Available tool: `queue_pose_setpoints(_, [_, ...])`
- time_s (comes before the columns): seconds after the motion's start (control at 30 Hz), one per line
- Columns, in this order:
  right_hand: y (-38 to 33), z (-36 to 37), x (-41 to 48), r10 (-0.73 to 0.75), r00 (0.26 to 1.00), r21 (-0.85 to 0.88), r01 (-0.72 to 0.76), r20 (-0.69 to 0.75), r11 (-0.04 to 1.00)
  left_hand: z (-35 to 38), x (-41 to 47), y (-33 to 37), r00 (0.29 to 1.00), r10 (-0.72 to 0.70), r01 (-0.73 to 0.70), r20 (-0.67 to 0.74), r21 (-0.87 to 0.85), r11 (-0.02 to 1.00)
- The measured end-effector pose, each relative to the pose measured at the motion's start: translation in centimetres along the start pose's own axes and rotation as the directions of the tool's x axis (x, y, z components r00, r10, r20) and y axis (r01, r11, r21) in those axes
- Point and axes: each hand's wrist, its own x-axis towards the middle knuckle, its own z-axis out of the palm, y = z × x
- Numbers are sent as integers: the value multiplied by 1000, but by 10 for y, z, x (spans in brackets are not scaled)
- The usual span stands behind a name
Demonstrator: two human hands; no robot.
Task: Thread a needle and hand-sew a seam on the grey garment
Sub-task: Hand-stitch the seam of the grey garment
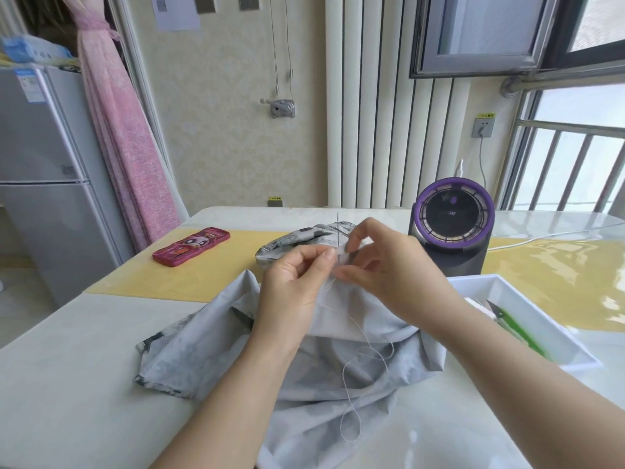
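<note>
The grey garment (338, 374) lies crumpled on the table in front of me, one edge lifted up between my hands. My left hand (297, 282) pinches that raised fabric edge with thumb and forefinger. My right hand (385, 262) pinches the fabric just to the right of it, fingers curled. A thin needle (338, 228) stands upright out of the fabric between the two hands, its tip pointing up. White thread (367, 360) trails from the seam down over the garment in loose loops.
A white tray (527, 299) at the right holds green-handled snips (514, 328). A purple-rimmed fan (451, 228) stands behind my right hand, its white cable running right. A red phone case (191, 246) lies at the back left on the yellow runner (162, 279).
</note>
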Motion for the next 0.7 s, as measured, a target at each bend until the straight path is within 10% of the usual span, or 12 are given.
queue_pose_setpoints(0.17, [4,-18,0,-25,983,-39,18,-180,999,-1,1,-3,999,-30,30,-13,-36,999])
queue_pose_setpoints(0.7, [-4,-19,22,206,977,161,-212,54,964,-5,0,0,995,4,-4,103,-2,1000])
